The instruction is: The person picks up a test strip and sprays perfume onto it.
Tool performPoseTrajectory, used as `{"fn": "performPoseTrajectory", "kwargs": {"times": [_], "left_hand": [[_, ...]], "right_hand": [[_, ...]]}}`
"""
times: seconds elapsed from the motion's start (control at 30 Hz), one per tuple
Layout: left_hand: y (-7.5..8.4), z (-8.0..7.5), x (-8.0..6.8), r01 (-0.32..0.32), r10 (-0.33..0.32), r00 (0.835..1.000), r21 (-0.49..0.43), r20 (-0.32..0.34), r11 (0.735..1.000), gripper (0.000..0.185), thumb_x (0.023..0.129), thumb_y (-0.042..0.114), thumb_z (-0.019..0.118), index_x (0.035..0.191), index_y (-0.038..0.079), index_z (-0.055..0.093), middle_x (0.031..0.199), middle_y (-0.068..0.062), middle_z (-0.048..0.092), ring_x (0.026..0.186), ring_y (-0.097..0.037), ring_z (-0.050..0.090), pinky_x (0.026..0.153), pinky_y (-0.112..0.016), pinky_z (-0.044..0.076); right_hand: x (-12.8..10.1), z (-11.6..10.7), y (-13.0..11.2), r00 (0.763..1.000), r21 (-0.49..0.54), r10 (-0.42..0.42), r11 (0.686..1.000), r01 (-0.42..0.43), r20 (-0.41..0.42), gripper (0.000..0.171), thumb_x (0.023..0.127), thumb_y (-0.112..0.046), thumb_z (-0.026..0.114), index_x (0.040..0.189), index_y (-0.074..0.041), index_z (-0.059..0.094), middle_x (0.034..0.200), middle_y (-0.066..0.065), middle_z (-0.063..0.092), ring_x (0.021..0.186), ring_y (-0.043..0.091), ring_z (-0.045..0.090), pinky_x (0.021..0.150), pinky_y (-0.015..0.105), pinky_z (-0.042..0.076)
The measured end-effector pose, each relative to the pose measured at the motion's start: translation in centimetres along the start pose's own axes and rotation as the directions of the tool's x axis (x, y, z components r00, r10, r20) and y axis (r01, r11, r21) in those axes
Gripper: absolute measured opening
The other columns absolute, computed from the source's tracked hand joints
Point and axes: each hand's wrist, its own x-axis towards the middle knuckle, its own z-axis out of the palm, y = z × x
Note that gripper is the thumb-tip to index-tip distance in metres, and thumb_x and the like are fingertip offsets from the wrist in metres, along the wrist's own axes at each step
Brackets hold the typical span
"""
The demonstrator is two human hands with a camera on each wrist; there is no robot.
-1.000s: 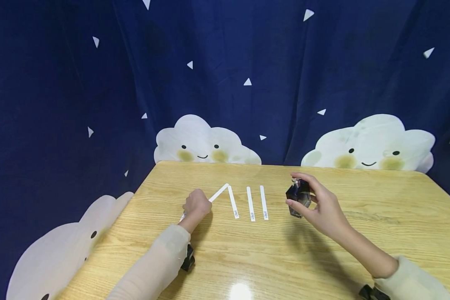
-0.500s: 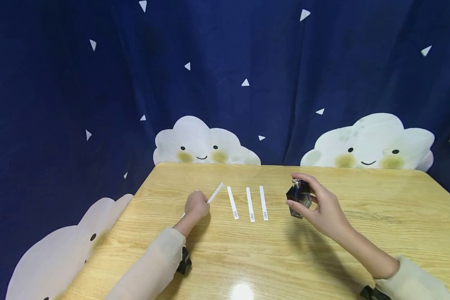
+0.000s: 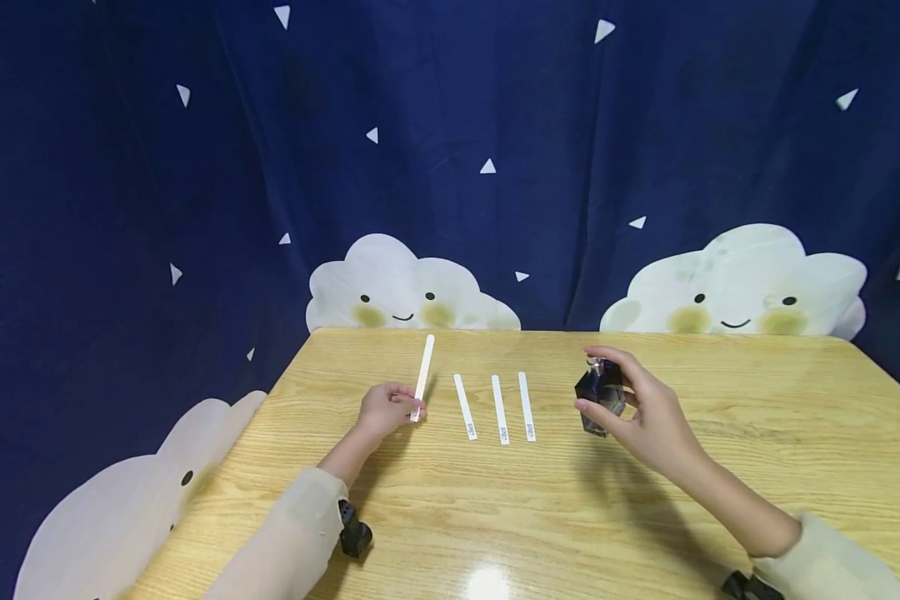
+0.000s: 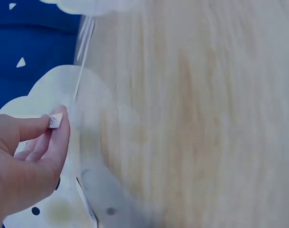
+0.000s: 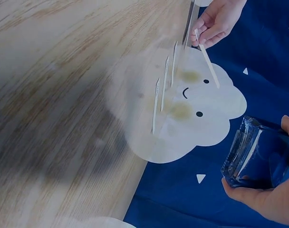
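Observation:
Between thumb and fingers, my left hand (image 3: 386,410) pinches a white paper tester strip (image 3: 424,373) by its printed lower end. The strip points up and away, its far end raised over the table; in the left wrist view only its printed end (image 4: 55,120) shows. My right hand (image 3: 654,425) grips a dark glass perfume bottle (image 3: 598,390) with a faceted body, held above the table at right. Clear thick glass shows at the base of the bottle (image 5: 258,154) in the right wrist view. Three more strips (image 3: 466,407) lie spaced apart between the hands, printed ends toward me.
The wooden table (image 3: 540,517) reaches back to a dark blue curtain (image 3: 450,125) with white triangles and smiling clouds. A black wrist device (image 3: 355,531) sits under the left sleeve.
My left hand has picked up the leftmost strip, which lay slanted on the table, and turned it more upright. The right hand with the perfume bottle has stayed nearly still.

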Motion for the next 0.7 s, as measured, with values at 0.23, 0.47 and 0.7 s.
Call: {"fn": "performPoseTrajectory", "kwargs": {"times": [0.23,0.47,0.7], "left_hand": [[-0.3,0.0,0.3,0.04,-0.028,0.997,-0.176,0.07,0.983,0.026,0.091,-0.006,0.056,0.116,-0.015,0.055,0.111,-0.034,0.065,0.088,-0.025,0.072,0.086,-0.035,0.061],[-0.4,0.0,0.0,0.092,-0.041,0.984,-0.301,0.171,0.949,0.035,0.094,-0.005,0.051,0.128,-0.012,0.046,0.127,-0.034,0.057,0.1,-0.025,0.07,0.093,-0.035,0.058],[-0.1,0.3,-0.4,0.121,-0.024,0.966,-0.368,0.256,0.922,0.043,0.094,-0.004,0.051,0.135,-0.01,0.039,0.136,-0.033,0.049,0.109,-0.026,0.068,0.101,-0.039,0.053]], "right_hand": [[0.1,0.2,-0.1,1.0,0.008,0.007,1.0,-0.007,-0.01,0.065,0.076,-0.009,0.081,0.134,-0.016,0.052,0.125,0.011,0.063,0.102,-0.014,0.05,0.076,0.039,0.063],[0.1,0.7,0.0,1.0,0.021,0.012,1.0,-0.012,-0.006,0.064,0.076,-0.009,0.081,0.133,-0.016,0.052,0.122,0.01,0.064,0.101,-0.01,0.054,0.076,0.038,0.063],[0.4,1.1,-0.2,1.0,0.026,0.016,1.0,-0.016,0.013,0.065,0.076,-0.009,0.081,0.134,-0.016,0.051,0.123,0.009,0.063,0.101,0.002,0.058,0.076,0.038,0.063]]}}
